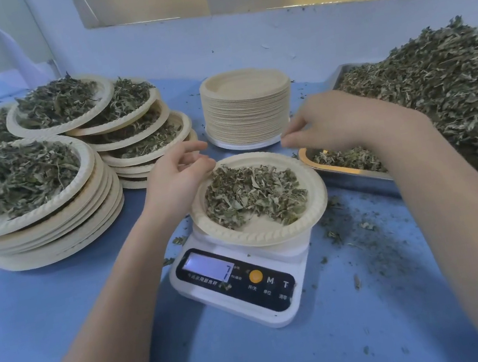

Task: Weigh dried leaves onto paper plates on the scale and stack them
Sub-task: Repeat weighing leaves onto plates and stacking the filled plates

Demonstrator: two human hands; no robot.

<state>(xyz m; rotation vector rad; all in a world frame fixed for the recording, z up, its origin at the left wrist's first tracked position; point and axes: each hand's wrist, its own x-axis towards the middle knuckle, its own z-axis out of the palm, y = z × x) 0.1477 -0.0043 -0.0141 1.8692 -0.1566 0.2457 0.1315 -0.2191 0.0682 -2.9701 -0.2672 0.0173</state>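
While a paper plate [263, 233] of dried leaves [252, 194] sits on the scale [237, 278], both hands hover at its far rim: the left hand [174, 178] at the far-left edge, fingers loosely curled and apparently just touching the rim, and the right hand [338, 121] above the far-right edge, its fingertips [286, 142] drawn together as if pinching a few leaves, though whether anything is held cannot be told. The plate thus lies just below and toward the person from both hands, between them; being round, it has no long axis. The left hand is the nearer to it, and also the nearer to the filled stacks [38, 209], which stand well to that hand's left. The leaf tray [352, 173] lies just beneath and right of the right hand, and the empty plates [247, 110] stand beyond both hands. The display shows a digit like 7. The blue table [63, 302] is strewn with crumbs right of the scale; a pale wall [209, 41] rises behind.
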